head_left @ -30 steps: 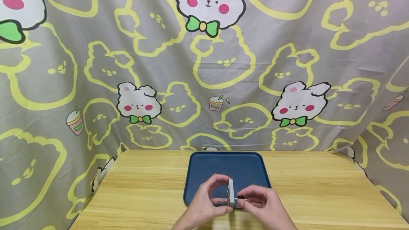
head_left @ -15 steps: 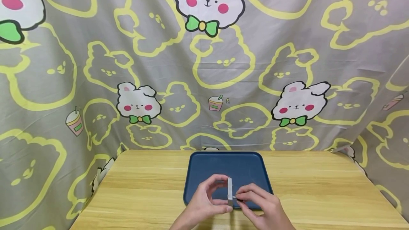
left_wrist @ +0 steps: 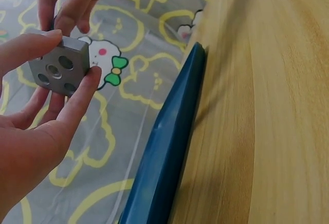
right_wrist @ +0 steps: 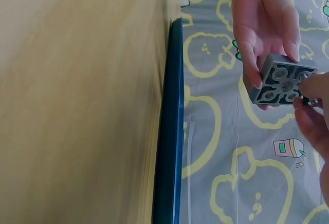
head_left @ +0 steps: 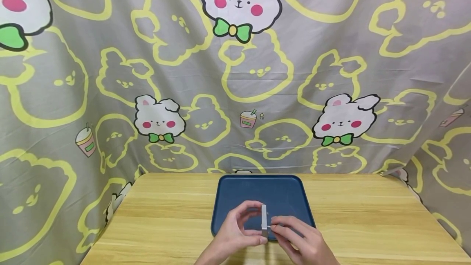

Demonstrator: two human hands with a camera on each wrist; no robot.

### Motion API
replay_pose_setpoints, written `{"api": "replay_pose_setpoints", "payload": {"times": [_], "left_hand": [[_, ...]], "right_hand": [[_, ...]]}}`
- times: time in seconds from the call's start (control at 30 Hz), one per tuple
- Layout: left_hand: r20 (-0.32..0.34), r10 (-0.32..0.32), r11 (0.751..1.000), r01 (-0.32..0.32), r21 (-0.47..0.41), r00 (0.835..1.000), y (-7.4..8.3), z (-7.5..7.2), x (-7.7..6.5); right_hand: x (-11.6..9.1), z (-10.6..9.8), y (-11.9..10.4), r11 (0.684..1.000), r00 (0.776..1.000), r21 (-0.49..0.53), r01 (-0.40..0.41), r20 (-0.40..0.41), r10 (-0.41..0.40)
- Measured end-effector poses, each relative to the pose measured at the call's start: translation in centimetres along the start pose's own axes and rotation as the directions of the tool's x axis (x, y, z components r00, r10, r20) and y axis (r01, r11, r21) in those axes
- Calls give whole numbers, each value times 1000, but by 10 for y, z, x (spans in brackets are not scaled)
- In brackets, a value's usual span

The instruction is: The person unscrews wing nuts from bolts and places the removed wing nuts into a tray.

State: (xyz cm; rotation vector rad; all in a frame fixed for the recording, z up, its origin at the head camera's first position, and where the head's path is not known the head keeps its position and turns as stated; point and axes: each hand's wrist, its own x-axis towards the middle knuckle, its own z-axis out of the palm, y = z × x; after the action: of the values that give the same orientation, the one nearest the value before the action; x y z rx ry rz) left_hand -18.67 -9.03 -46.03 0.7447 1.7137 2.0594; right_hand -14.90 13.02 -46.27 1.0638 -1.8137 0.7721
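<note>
Left hand (head_left: 235, 228) clamps fingers on the metal block (head_left: 264, 216), edges only, probably freeing both faces; right hand (head_left: 302, 238) has fingers pinching a pin (head_left: 269, 226) at it.

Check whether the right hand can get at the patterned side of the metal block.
Most likely yes: the left hand grips the metal block by its edges, leaving that side mostly uncovered, and the right hand is close beside it, pinching a thin metal shaft.
</note>
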Motion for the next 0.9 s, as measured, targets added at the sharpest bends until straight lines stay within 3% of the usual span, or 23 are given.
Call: {"api": "replay_pose_setpoints", "payload": {"times": [0.17,0.23,0.27,0.3,0.33,0.4,0.47,0.5,0.53,0.6,0.7,0.8,0.9], "left_hand": [[-37,28,998,-26,54,999,0,-2,0],[-59,38,996,-33,77,998,0,-2,0],[-66,42,996,-36,87,997,0,-2,0],[-70,46,995,-40,95,996,0,-2,0],[-70,54,993,-46,106,996,-1,-2,0],[-64,69,990,-60,128,996,-1,-1,0],[-52,86,986,-77,148,995,-2,0,0],[-45,94,984,-85,156,995,-2,0,0],[-36,102,982,-94,163,994,-2,0,0],[-22,110,980,-105,170,994,-2,1,0],[-4,116,977,-113,180,993,-3,1,0],[6,115,975,-115,190,993,-3,2,0],[15,116,974,-116,196,993,-3,3,0]], "right_hand": [[0,-1,-4,979,983,80,-186,12,185],[1,-3,-8,933,942,130,-335,33,333],[3,-4,-9,893,906,153,-423,49,421],[4,-6,-11,833,852,179,-523,75,519],[5,-7,-12,753,781,210,-624,113,615],[8,-10,-12,552,604,262,-792,206,770],[9,-13,-9,358,450,314,-880,306,839],[9,-14,-7,272,390,335,-902,360,848],[9,-15,-4,205,351,358,-911,410,842],[7,-16,0,103,306,395,-913,496,813],[3,-17,6,-12,271,425,-905,598,755],[0,-18,8,-83,257,436,-896,663,703],[-1,-18,8,-125,261,447,-886,702,662]]}}
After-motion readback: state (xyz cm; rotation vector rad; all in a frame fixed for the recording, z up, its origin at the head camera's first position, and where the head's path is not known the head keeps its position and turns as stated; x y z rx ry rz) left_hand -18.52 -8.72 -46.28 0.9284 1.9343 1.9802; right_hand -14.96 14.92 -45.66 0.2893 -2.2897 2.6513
